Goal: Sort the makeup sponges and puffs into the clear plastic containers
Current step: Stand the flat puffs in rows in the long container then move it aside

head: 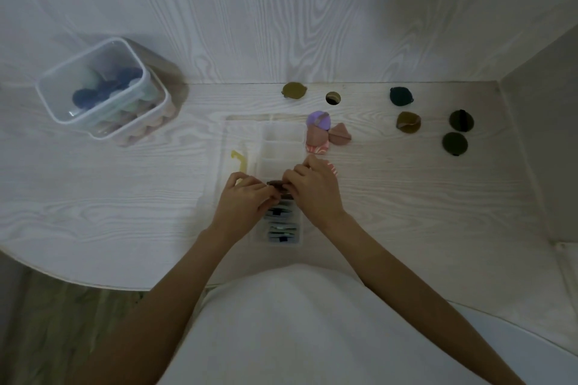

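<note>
Both hands meet over the long clear divided organizer (279, 147) that lies near the middle of the worktop (125, 197), running from the front edge toward the back. The left hand (242, 197) and the right hand (312, 189) have their fingertips curled together on a dark brown puff (276, 184) — they pinch it from either side, just above the organizer's middle compartments. The compartments nearest the front edge already hold pale green and grey puffs (281, 228) standing on edge; those toward the back look bare.

Against the organizer's far right corner sit a purple puff (319, 120), two pink puffs (327, 134) and a striped pink one (317, 149), all touching. Another striped one (332, 167) peeks out from behind the right hand.

Along the back edge lie an olive puff (294, 91) and a dark teal puff (401, 96), with a round hole in the worktop (332, 98) between them. Toward the right edge — a tan puff (408, 122) and two dark olive puffs (458, 131).

At the back left corner stands a clear lidless tub (93, 84), stacked on a second one, with blue and mint sponges (106, 87) inside.
</note>
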Available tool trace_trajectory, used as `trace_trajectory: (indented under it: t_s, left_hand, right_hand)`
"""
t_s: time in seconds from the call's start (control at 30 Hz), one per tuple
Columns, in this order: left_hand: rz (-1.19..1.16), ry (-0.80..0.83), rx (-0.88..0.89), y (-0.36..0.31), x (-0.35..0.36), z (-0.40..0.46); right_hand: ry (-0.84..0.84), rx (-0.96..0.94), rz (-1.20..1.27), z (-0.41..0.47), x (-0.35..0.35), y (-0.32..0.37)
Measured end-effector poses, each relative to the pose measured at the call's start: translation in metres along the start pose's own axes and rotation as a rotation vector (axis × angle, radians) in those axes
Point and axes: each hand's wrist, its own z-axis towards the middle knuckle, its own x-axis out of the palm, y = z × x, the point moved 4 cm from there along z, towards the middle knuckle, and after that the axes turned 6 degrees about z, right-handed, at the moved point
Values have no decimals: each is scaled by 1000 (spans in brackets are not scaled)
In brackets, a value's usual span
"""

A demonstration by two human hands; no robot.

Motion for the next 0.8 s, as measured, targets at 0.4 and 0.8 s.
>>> trace_trajectory:
  t_s: [0.4, 0.8]
  left_hand:
    - [-24, 24, -4, 1, 2, 0]
    - [-221, -58, -44, 2, -6, 3]
  right_hand:
    - [93, -90, -104, -5, 7, -1]
    - [62, -58, 142, -14, 4, -12]
